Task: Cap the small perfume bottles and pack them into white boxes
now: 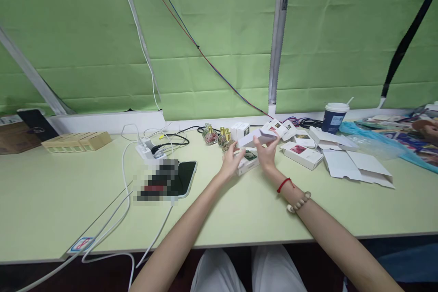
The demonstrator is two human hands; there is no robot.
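A small white cardboard box (247, 167) with a green picture on its face lies on the table before me, a white flap or panel (249, 139) raised behind it. My left hand (232, 163) grips the box at its left side, thumb over the near top edge. At its right end is my right hand (267, 151), fingers curved around the raised white panel; part of that grip is hidden. Just behind my left hand stand several small glass perfume bottles (225, 139) with gold caps. Another white box (240, 130) stands upright beside them.
To the right lie several white boxes (303, 155), unfolded white cardboard (357, 166) and a dark blue cup (333, 118). On the left are a phone (186, 178), a power strip (146, 150), trailing white cables (127, 200) and tan boxes (77, 142). Another person's hand (429, 130) shows at far right.
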